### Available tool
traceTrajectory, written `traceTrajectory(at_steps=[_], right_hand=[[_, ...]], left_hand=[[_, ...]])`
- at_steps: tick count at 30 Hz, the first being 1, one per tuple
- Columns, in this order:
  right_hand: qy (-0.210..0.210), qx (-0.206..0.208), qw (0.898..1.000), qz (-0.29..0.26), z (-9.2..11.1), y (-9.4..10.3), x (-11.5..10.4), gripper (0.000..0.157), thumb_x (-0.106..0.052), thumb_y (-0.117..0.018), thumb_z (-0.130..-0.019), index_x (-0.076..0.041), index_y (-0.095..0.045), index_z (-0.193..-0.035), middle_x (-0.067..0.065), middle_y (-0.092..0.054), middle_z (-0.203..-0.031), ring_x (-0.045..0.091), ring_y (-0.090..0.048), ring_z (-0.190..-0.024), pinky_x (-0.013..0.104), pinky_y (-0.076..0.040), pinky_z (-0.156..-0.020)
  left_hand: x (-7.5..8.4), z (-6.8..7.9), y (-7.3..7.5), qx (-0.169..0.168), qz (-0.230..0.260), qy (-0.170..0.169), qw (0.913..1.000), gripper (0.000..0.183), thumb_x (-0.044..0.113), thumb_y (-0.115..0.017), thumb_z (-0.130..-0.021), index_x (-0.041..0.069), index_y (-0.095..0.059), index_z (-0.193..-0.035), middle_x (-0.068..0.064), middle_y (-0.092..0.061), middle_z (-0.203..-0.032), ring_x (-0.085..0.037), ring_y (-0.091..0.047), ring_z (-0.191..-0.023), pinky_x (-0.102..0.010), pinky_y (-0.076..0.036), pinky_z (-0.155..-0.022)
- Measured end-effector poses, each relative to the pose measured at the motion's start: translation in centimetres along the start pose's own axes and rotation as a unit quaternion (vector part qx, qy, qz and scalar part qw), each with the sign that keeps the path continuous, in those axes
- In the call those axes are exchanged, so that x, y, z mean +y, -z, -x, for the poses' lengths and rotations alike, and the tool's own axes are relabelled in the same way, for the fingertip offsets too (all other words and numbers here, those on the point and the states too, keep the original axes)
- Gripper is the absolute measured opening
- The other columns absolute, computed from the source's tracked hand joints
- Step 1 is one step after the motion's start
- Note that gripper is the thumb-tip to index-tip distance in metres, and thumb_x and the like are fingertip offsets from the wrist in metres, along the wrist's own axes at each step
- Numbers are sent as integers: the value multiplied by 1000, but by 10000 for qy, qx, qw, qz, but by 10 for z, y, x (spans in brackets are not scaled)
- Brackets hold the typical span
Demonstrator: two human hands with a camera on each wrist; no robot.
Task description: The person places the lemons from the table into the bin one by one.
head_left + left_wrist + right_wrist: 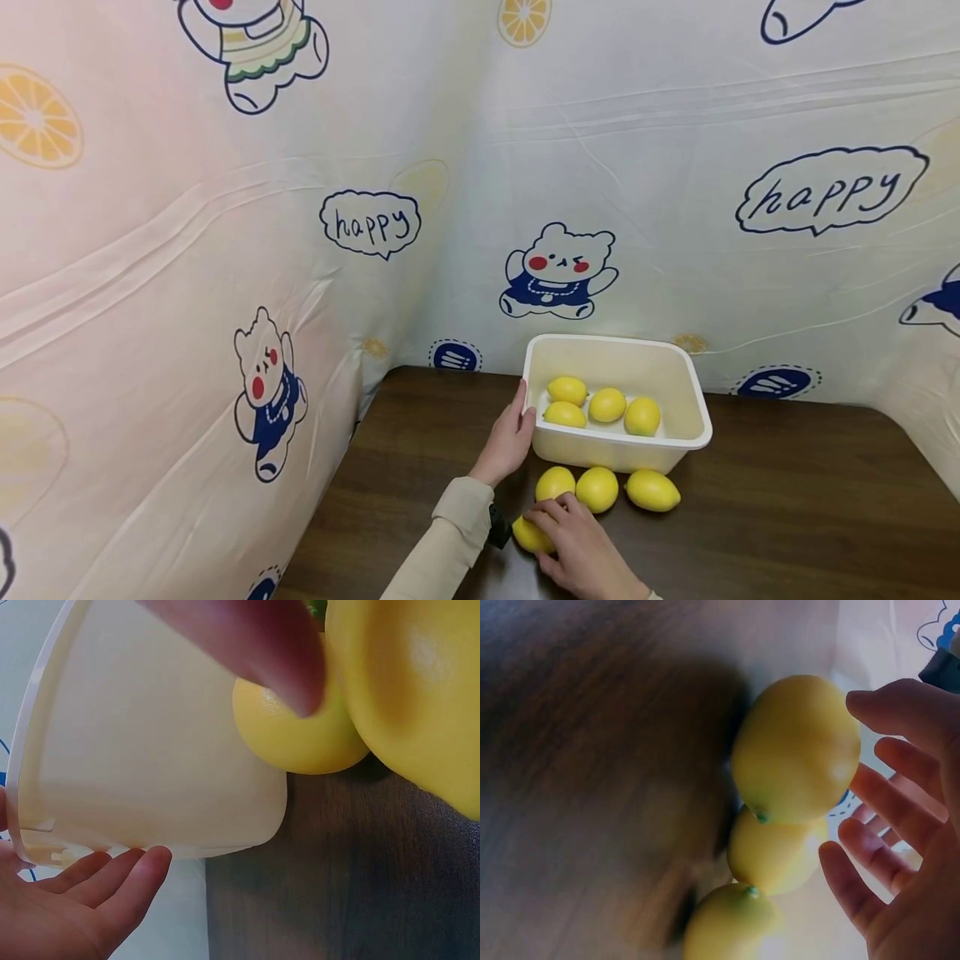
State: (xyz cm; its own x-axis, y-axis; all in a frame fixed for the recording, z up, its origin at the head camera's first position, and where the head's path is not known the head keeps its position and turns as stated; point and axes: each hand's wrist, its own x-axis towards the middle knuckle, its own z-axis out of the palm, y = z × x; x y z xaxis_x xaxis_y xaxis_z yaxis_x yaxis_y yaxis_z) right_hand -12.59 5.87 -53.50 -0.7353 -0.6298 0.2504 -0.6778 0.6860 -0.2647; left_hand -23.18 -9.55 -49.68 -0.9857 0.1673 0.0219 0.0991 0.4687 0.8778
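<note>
A cream plastic bin [615, 450] stands on the table with several lemons [607, 405] inside. My left hand [507, 442] holds the bin's left side by the rim; in the left wrist view its fingers [139, 881] lie along the outer wall. Three lemons [652, 490] sit in a row before the bin. Closer to me is another lemon [531, 536], with my right hand [581, 542] over its right side. In the right wrist view, the fingers [900, 802] are spread beside that lemon [799, 750], with a gap showing between most of them and the fruit.
The dark wooden table [810, 492] extends to both sides of the bin. A printed cloth [675, 233] hangs behind the table and along its left side. On the left wrist is a dark device [498, 527], close to the nearest lemon.
</note>
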Motion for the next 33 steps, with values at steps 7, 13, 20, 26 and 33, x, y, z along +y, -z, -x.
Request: traceTrajectory(at_steps=[7,13,20,26,33], right_hand=[[-93,-312,9995,-54,-1,-2,-1,39,-30,-74,-82,-22,-65,-119,-6,-60,-117,15,-48,-98,35,-47,-77],[-70,-651,9973,-317,0,-3,-2,43,-22,-74,-81,-27,-64,-122,-5,-55,-119,17,-47,-101,31,-44,-71],[110,-625,9973,-357,2,-7,-2,47,-13,-76,-76,-27,-65,-120,-3,-51,-115,17,-45,-100,31,-43,-70],[364,-357,9987,-66,5,-11,-5,48,-10,-79,-69,-26,-65,-113,-2,-50,-110,18,-44,-98,29,-40,-66],[103,-925,9956,-76,4,-11,-7,48,-7,-72,-77,-33,-66,-116,-2,-52,-118,20,-45,-102,35,-46,-70]], left_hand=[[-1,-1,-1,24,9,19,10000,58,32,-35,-106,24,-9,-157,-8,-24,-160,-28,-33,-143,-49,-33,-113],[-1,-1,-1,46,23,-87,9999,57,27,-35,-106,21,-11,-157,-10,-26,-159,-30,-35,-142,-50,-33,-113],[-3,-1,0,28,52,-33,10000,58,29,-36,-105,22,-10,-157,-9,-24,-160,-29,-34,-142,-49,-33,-113],[-5,-1,0,43,69,-37,10000,58,33,-36,-105,23,-10,-157,-7,-23,-161,-27,-33,-143,-48,-33,-114],[-5,-2,0,60,45,-74,9999,57,31,-35,-105,22,-11,-157,-9,-24,-160,-28,-33,-143,-49,-33,-114]])
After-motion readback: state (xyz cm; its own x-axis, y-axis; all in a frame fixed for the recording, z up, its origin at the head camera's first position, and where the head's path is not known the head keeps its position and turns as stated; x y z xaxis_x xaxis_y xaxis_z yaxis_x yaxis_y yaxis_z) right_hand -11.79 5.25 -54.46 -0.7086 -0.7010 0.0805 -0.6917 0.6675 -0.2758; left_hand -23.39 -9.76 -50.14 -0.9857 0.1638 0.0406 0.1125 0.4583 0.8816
